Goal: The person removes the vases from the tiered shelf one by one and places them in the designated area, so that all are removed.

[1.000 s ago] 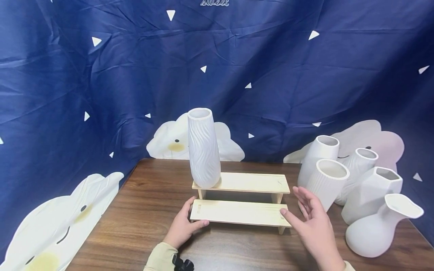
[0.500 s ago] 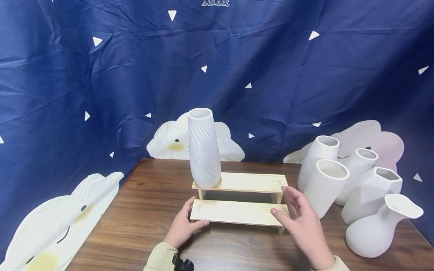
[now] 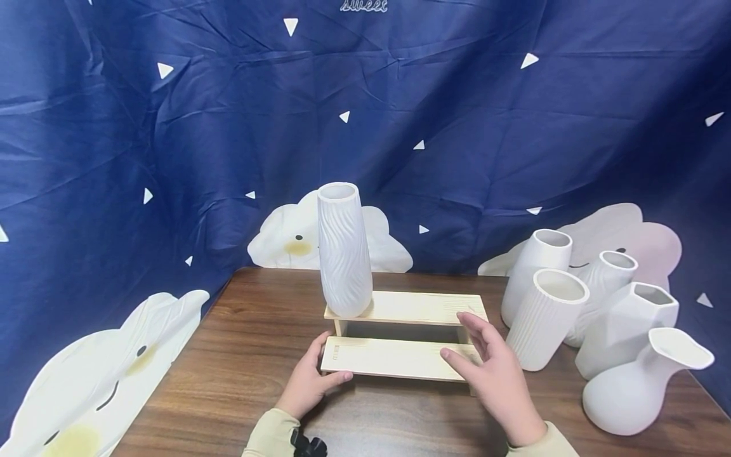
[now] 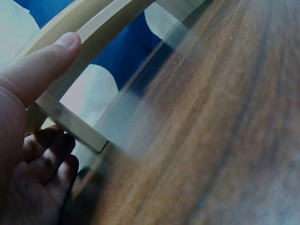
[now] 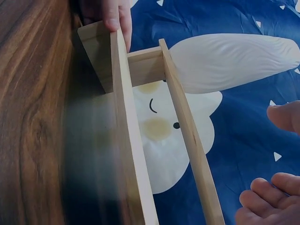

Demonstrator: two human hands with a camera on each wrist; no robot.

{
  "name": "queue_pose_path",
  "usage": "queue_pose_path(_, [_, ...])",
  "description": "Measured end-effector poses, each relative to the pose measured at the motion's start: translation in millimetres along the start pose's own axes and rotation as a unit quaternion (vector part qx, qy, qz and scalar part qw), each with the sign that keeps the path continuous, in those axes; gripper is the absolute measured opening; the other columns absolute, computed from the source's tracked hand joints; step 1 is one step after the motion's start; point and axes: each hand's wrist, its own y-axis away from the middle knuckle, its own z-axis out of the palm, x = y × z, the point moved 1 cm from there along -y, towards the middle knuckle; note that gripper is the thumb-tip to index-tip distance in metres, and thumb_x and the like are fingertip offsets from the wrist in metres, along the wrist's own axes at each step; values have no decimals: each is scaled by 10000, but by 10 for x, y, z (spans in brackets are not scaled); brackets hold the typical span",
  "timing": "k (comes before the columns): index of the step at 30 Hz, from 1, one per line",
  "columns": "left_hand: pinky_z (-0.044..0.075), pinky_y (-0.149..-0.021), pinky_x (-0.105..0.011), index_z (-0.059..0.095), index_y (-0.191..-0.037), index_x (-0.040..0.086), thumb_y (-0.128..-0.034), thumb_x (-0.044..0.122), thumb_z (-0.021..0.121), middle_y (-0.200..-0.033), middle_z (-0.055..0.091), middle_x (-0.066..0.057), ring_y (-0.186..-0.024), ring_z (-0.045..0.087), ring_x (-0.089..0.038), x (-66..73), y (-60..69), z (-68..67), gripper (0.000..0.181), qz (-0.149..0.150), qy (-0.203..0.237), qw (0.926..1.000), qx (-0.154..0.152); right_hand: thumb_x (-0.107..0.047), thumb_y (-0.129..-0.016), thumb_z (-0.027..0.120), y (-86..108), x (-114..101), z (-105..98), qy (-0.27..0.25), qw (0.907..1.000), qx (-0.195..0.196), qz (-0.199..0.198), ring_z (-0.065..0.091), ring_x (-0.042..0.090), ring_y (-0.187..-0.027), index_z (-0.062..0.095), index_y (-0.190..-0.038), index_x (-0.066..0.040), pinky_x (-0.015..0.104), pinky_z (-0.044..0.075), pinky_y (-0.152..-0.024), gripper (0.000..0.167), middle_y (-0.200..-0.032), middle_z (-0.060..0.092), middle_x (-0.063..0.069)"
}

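Observation:
A pale two-step wooden stand sits on the brown table. On the left end of its upper step stands a tall white vase with wavy ridges, seen sideways in the right wrist view. My left hand grips the lower step's left end, thumb on the front edge; in the left wrist view its fingers bend beside the stand's leg. My right hand hovers in front of the stand's right end, hiding part of it. Its thumb and fingers are spread, and in the right wrist view nothing lies between them.
At the right stand several white vases: a smooth tapered one, a ribbed one, a wavy one, a faceted one and a round-bellied one with a flared mouth. A blue cloth hangs behind the table.
My right hand has moved left, away from the ribbed vase and across the stand's right end. The left hand, stand and vases stay where they were.

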Motion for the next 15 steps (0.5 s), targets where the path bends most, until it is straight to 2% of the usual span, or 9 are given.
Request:
queue_pose_path(4, [435, -1038, -396, 341, -1524, 49, -745, 231, 903, -1293, 647, -64, -1155, 615, -195, 13, 7, 0, 978, -1, 37, 10000, 20, -163, -845, 823, -28, -12, 44, 82, 9998, -140, 69, 445, 364, -1377, 494, -1400, 16, 50, 301, -1027, 670, -1435, 522, 204])
queue_pose_path(8, [423, -1053, -440, 339, -1523, 43, -746, 251, 902, -1297, 645, -70, -1164, 612, -203, 9, 7, 1, 982, 49, -10, 10000, 2, -188, -850, 822, -52, -19, 86, 132, 9995, -252, 105, 445, 363, -1381, 497, -1404, 1, 231, 358, -1099, 669, -1435, 526, 194])
queue_pose_path(11, [422, -1053, -468, 336, -1521, 32, -748, 284, 900, -1294, 645, -77, -1162, 613, -211, -1, 3, -2, 990, 96, -100, 9999, -14, -180, -848, 823, -74, -24, 120, 124, 9995, -281, 49, 453, 358, -1377, 506, -1400, -8, 378, 348, -1111, 659, -1431, 535, 185])
queue_pose_path(15, [428, -1047, -472, 330, -1522, 27, -746, 328, 897, -1286, 646, -76, -1156, 615, -213, -22, -5, -10, 1007, 88, -167, 9998, -29, -183, -846, 824, -100, -31, 165, 130, 9994, -320, 21, 453, 349, -1379, 514, -1399, -27, 394, 341, -1117, 653, -1433, 540, 168])
